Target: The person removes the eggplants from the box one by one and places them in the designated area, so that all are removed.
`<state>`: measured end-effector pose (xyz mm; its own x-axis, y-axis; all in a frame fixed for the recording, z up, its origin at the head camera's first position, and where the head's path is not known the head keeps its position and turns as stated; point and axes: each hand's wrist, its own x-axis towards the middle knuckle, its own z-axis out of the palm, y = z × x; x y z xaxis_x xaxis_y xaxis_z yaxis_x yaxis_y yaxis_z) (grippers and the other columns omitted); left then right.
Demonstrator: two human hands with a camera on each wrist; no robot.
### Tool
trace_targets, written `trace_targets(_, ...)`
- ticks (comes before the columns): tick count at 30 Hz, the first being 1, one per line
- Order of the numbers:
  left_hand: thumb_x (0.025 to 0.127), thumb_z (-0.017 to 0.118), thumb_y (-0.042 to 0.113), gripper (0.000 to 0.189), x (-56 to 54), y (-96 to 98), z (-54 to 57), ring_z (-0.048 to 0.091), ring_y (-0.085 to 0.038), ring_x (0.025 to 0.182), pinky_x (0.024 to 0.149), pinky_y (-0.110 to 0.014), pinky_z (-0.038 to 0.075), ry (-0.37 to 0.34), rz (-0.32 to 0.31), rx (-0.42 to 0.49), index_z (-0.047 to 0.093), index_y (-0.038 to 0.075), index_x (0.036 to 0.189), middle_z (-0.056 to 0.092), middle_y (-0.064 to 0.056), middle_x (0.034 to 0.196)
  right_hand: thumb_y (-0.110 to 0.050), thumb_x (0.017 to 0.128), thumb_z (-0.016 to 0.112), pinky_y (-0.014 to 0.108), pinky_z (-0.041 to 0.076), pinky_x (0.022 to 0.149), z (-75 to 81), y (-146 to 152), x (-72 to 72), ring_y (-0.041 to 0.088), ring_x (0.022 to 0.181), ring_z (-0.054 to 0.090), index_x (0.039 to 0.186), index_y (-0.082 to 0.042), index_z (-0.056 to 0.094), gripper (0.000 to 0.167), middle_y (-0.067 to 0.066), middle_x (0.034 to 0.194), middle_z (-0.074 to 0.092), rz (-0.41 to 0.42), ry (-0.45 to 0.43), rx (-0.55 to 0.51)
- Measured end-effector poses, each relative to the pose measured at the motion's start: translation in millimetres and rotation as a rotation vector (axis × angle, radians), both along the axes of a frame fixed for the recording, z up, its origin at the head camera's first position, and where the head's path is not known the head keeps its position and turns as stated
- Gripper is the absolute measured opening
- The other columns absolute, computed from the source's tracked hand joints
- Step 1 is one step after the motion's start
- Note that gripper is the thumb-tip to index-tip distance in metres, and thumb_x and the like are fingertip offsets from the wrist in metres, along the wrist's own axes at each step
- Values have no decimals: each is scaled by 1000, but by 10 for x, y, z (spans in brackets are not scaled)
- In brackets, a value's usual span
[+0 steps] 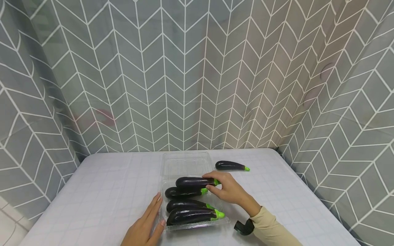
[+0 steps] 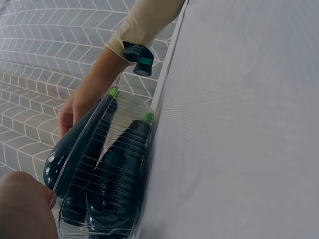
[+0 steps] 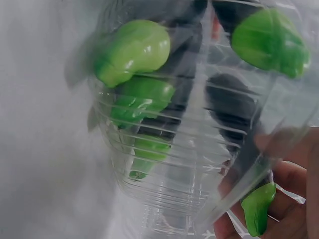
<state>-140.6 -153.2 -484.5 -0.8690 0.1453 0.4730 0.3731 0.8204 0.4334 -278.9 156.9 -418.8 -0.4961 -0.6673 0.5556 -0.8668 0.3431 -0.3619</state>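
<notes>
A clear plastic container (image 1: 197, 226) stands with its lid laid back, and several dark toy-like eggplants (image 1: 191, 216) with bright green stems lie in it. My right hand (image 1: 226, 188) grips one eggplant (image 1: 191, 182) near its green end, over the far part of the container. In the right wrist view, the fingers curl round an eggplant's green stem (image 3: 259, 209), partly behind the clear wall. My left hand (image 1: 144, 222) rests against the container's left side, its fingers fairly straight. The left wrist view shows eggplants (image 2: 117, 174) through the ribbed wall.
One more eggplant (image 1: 229, 165) lies on the white tablecloth (image 1: 117, 184), beyond and right of the container. The open lid (image 1: 186, 164) lies towards the back edge. A patterned grey curtain (image 1: 184, 75) hangs behind the table. A black device (image 1: 244, 227) sits at my right wrist.
</notes>
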Motion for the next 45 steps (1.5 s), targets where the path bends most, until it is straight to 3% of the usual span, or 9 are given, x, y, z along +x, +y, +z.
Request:
trace_targets(11, 97, 73, 28, 66, 7, -7, 2, 67, -24, 116, 78, -46, 61, -10, -1, 11, 51, 4, 154, 41, -5, 163, -6, 94, 76, 40, 57, 87, 46, 38, -10, 17, 105, 68, 127, -4, 70, 34, 5, 118, 73, -25, -28, -4)
trace_targets(23, 96, 74, 25, 66, 1, -13, -20, 67, -23, 116, 78, -45, 61, 15, -2, 11, 51, 3, 153, 41, -4, 163, -8, 95, 77, 43, 56, 93, 104, 107, -47, 21, 113, 68, 126, -3, 71, 33, 5, 122, 73, -71, -31, -24)
trace_targets(31, 98, 71, 31, 65, 14, -7, -7, 67, -22, 117, 79, -47, 61, -20, 9, 17, 50, 5, 154, 39, -2, 164, -10, 95, 77, 44, 57, 91, 154, 192, -63, 19, 112, 68, 127, -7, 72, 32, 3, 121, 73, -109, -13, -48)
trace_targets(38, 95, 75, 26, 67, -1, -11, -32, 67, -23, 116, 78, -45, 61, 33, -2, 9, 51, 4, 153, 41, -4, 163, -10, 95, 78, 47, 55, 95, 188, 263, -90, 22, 117, 67, 127, -8, 73, 33, 3, 124, 72, -167, -14, -53)
trace_targets(45, 96, 74, 28, 66, -7, -11, -52, 67, -24, 117, 79, -46, 61, 26, -3, 8, 51, 4, 153, 41, -3, 163, -6, 93, 78, 42, 57, 87, 214, 349, -124, 16, 107, 68, 125, -9, 74, 33, 0, 120, 74, -198, -35, -83)
